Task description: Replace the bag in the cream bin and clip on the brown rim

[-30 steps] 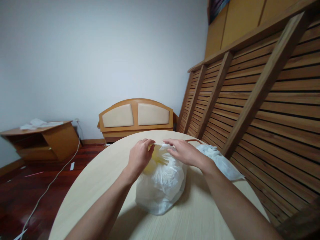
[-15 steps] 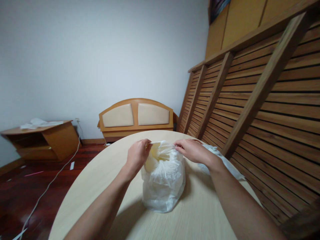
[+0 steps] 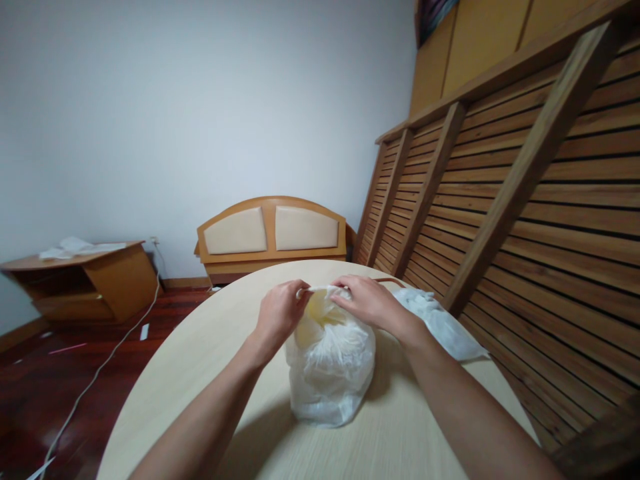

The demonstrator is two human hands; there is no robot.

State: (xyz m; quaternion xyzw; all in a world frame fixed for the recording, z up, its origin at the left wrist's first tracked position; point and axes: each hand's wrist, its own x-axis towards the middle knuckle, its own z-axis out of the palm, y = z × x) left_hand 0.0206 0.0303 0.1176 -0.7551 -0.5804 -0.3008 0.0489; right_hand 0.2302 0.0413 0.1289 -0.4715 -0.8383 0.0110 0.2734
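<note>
A white plastic bag (image 3: 333, 373) stands upright on the round pale wooden table (image 3: 195, 373), its top gathered and partly open. Something yellowish shows through its mouth, but I cannot make out what it is. My left hand (image 3: 283, 310) pinches the left end of the bag's far rim. On the right side of that same rim, my right hand (image 3: 367, 300) has thumb and fingers closed on the plastic. The rim is drawn taut between the two hands.
Another crumpled whitish bag (image 3: 445, 327) lies at the table's right edge, with a brown strip-like thing beside it. Slatted wooden panels (image 3: 565, 220) lean at the right. A headboard (image 3: 273, 230) stands behind, and a low cabinet (image 3: 120, 280) at left near a cable on the floor.
My right hand has moved left along the bag's rim, closer to my left hand. The bag has shifted slightly to the right, and more of the crumpled bag behind shows.
</note>
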